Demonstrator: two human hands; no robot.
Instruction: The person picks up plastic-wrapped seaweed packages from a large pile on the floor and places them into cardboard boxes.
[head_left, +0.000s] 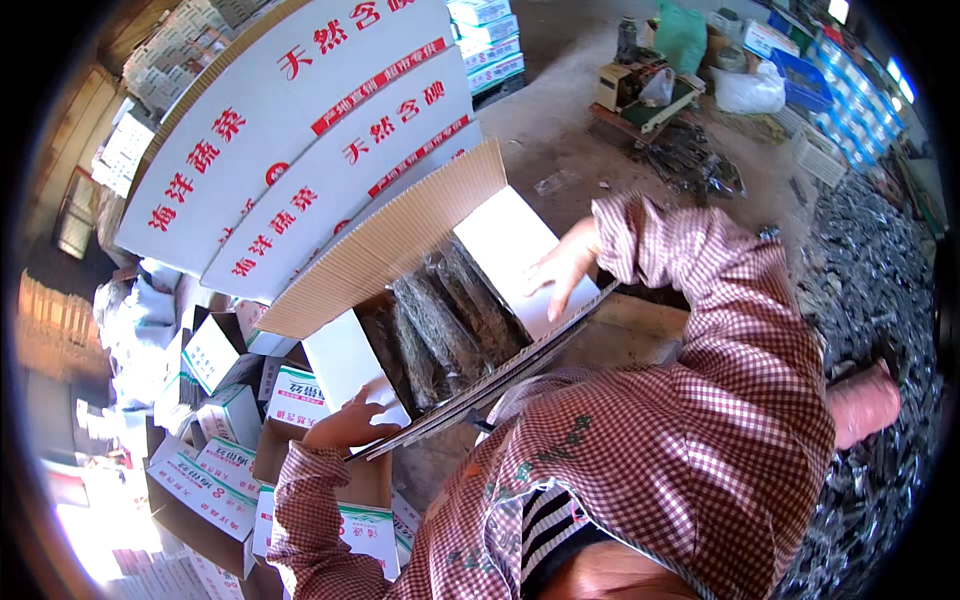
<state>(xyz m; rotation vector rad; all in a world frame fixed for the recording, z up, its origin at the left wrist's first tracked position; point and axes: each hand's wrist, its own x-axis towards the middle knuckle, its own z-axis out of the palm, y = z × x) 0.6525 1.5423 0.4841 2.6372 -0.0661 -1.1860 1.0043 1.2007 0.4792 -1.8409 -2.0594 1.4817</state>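
Note:
An open cardboard carton (390, 240) with raised flaps stands before me. Inside it lie several clear plastic packs of dark dried strands (442, 322), side by side. My left hand (352, 421) rests at the lower-left white end flap (349, 360), fingers spread on its outer corner. The fingers of my right hand (564, 266) are spread over the opposite white end flap (517, 232). Between my body and the packs, layered cardboard edges (487, 382) run along the carton's near side. Neither hand grips a pack.
Large printed cardboard sheets (300, 150) stand behind the carton. Several smaller printed boxes (202, 480) are piled at the left. A heap of glossy dark packs (870, 300) covers the right side, beside a pink roll (862, 405). A small machine (637, 90) stands farther off.

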